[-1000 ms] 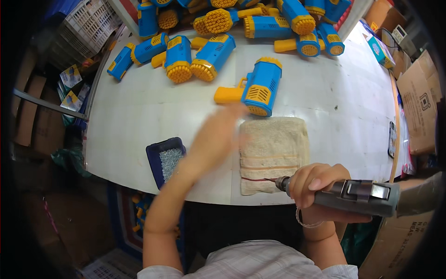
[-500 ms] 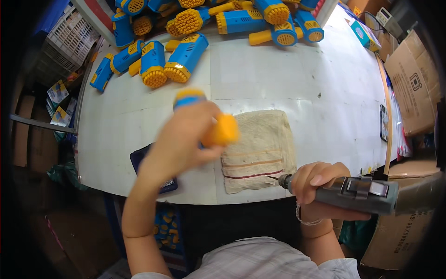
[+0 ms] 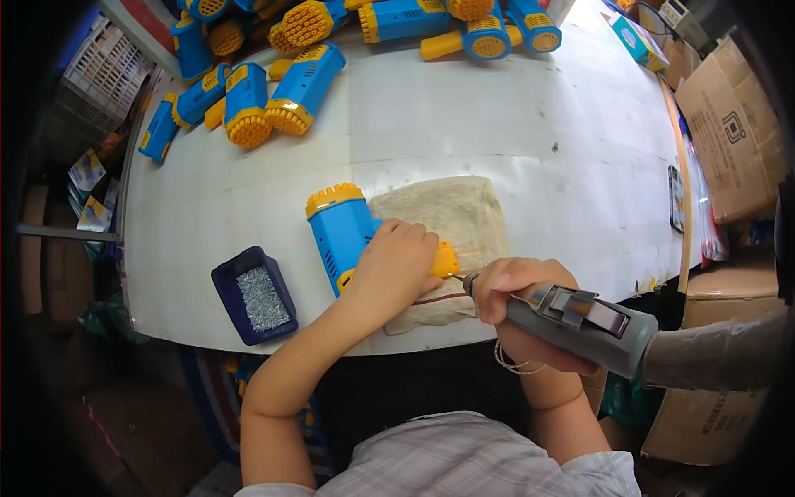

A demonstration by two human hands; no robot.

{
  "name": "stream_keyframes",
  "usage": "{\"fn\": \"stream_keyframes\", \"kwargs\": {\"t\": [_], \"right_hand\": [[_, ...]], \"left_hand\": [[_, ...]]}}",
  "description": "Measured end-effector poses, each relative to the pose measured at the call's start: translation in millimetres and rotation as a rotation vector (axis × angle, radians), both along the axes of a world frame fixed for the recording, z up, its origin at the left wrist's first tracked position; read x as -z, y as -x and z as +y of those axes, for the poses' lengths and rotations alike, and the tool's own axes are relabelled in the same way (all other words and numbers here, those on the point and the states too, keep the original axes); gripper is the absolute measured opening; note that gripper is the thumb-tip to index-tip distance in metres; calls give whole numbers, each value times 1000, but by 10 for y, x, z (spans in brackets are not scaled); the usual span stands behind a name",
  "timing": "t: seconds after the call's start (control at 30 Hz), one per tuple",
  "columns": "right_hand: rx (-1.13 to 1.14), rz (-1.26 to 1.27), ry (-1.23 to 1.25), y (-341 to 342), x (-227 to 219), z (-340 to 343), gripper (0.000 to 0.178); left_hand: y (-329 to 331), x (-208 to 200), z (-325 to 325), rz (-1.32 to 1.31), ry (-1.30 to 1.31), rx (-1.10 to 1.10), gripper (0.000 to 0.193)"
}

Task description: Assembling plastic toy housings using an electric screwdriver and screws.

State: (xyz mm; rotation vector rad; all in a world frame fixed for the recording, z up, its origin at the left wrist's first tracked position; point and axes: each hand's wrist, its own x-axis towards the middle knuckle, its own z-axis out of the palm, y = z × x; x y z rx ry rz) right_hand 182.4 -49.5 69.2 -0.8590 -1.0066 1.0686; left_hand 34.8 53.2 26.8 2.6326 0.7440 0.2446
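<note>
A blue and yellow toy bubble gun (image 3: pixel 338 230) lies on its side, its yellow many-holed nozzle pointing away from me. My left hand (image 3: pixel 397 261) is closed round its handle and presses it onto a folded beige towel (image 3: pixel 476 207). In my right hand (image 3: pixel 522 302) is a grey electric screwdriver (image 3: pixel 580 321), held nearly level. Its thin bit meets or nearly meets the end of the yellow grip; I cannot tell whether it sits on a screw. Left of the gun stands a dark blue tray (image 3: pixel 286 286) holding many small silvery screws (image 3: pixel 263 300).
Several more bubble guns (image 3: pixel 306 87) are heaped along the table's far left and middle. A phone (image 3: pixel 676 199) lies at the right edge. Cardboard boxes (image 3: pixel 729 132) stand on the right, and a white plastic crate (image 3: pixel 108 66) at the far left.
My left hand has brought the bubble gun down onto the towel, uncovering the screw tray. The screwdriver in my right hand has moved left, its bit now at the gun's handle.
</note>
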Motion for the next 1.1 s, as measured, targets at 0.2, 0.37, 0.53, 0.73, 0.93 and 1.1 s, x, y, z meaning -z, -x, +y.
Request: {"fn": "stream_keyframes", "kwargs": {"t": [0.2, 0.37, 0.53, 0.73, 0.93, 1.1], "right_hand": [[23, -24, 0, 73, 51, 150, 95], [7, -87, -80, 69, 130, 151, 91], [167, 107, -56, 135, 166, 180, 103], [264, 86, -335, -186, -229, 14, 103], [242, 100, -184, 89, -121, 128, 102], [55, 166, -210, 376, -180, 237, 97]], "left_hand": [[4, -13, -15, 51, 88, -27, 34], [-18, 10, -10, 84, 68, -18, 35], [63, 7, -29, 87, 27, -32, 38], [648, -749, -52, -325, -116, -194, 51], [1964, -1350, -609, 355, -439, -902, 54], [1934, -294, -431, 1, 30, -674, 26]]}}
